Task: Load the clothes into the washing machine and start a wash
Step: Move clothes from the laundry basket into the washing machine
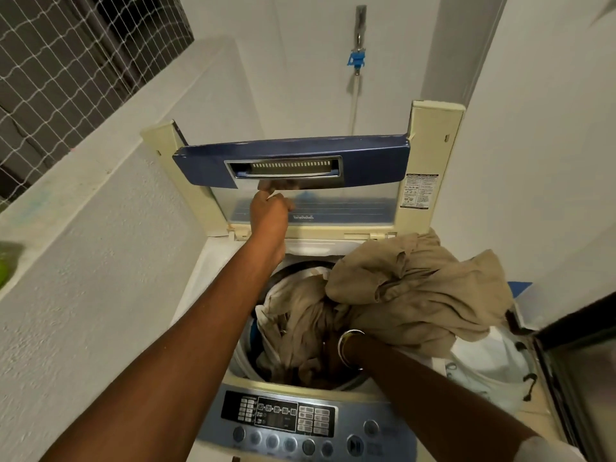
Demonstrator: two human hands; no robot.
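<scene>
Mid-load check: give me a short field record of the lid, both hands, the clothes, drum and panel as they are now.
lid: raised, standing upright at the back
left hand: holds the lid just below its blue handle strip
right hand: buried in the beige clothes; only the bangled wrist shows
beige clothes: partly in the drum, partly heaped over its right rim
drum: open, rim visible at the back left
control panel: front edge, no hand on it
white cloth: right of the drum

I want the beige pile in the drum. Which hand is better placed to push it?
Right: the right wrist is under the beige pile; the left hand is up at the raised lid.
</scene>
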